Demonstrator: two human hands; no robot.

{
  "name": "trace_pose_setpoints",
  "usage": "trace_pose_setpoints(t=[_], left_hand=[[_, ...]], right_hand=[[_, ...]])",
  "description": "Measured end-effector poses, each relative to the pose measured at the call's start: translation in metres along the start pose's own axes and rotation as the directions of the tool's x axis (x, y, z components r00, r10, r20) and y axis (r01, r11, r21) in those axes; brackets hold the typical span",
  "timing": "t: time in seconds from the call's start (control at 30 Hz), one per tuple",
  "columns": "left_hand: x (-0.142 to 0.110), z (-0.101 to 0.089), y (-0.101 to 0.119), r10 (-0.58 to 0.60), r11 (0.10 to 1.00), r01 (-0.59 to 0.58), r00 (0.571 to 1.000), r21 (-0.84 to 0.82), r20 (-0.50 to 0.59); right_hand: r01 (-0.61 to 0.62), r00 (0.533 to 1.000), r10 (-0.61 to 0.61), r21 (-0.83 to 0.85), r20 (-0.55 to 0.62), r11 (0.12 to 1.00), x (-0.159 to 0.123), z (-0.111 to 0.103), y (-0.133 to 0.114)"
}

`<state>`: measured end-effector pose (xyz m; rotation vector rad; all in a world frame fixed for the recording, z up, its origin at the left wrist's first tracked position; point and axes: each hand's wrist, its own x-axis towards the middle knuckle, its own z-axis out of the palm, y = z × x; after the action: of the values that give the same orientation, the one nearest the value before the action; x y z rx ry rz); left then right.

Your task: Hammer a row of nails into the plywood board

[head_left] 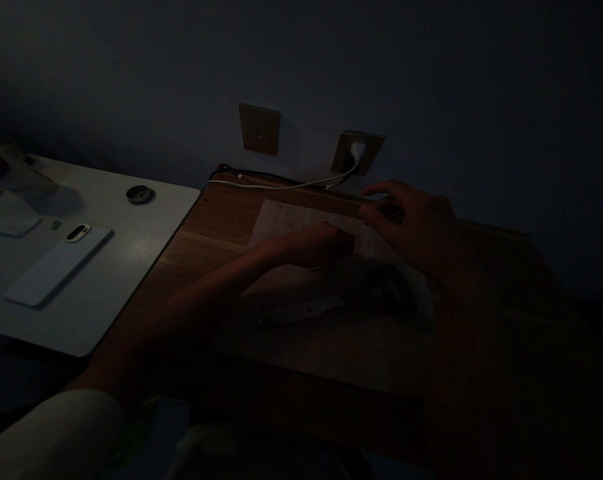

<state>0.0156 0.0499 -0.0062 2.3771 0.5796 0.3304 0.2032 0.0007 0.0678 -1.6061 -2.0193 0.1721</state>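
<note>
The light is very dim. A pale flat board point(351, 363) lies on the brown wooden table. Over its far part is my left hand point(324, 243), its fingers curled closed; whatever they may hold is hidden. To its right, my right hand point(411, 223) is raised near the board's far right corner, thumb and forefinger apart, with nothing visible between them. Nearer to me on the board rests a hammer-like tool, with a light handle point(306, 311) pointing left and a dark head point(395, 291) at the right, partly lost in shadow.
A white table point(126, 260) adjoins at left, bearing a white phone point(56, 267), a small round dark dish point(139, 194) and a blurred container. Behind, the wall has a socket plate point(259, 129) and a white plug point(357, 151), whose cable point(281, 187) runs along the table's back edge.
</note>
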Motion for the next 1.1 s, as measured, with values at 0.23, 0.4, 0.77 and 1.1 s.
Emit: trace_pose_setpoints(t=[0.23, 0.4, 0.77, 1.1], left_hand=[[-0.001, -0.002, 0.001, 0.012, 1.000, -0.012, 1.000, 0.005, 0.010], [-0.001, -0.002, 0.001, -0.026, 1.000, 0.026, 1.000, 0.004, 0.005], [0.000, -0.003, -0.003, 0.025, 1.000, -0.025, 0.999, 0.013, -0.022], [-0.003, -0.018, 0.018, 0.086, 0.996, -0.085, 0.967, 0.015, -0.242]], right_hand=[[0.009, 1.000, -0.010, 0.008, 0.003, 1.000, -0.001, 0.002, 0.002], [0.023, 1.000, -0.023, -0.013, 0.010, 1.000, -0.002, 0.000, 0.002], [-0.015, 1.000, 0.015, -0.006, 0.018, 1.000, -0.002, -0.001, -0.002], [0.023, 0.997, -0.026, -0.046, -0.074, 0.999, -0.005, -0.006, -0.003]])
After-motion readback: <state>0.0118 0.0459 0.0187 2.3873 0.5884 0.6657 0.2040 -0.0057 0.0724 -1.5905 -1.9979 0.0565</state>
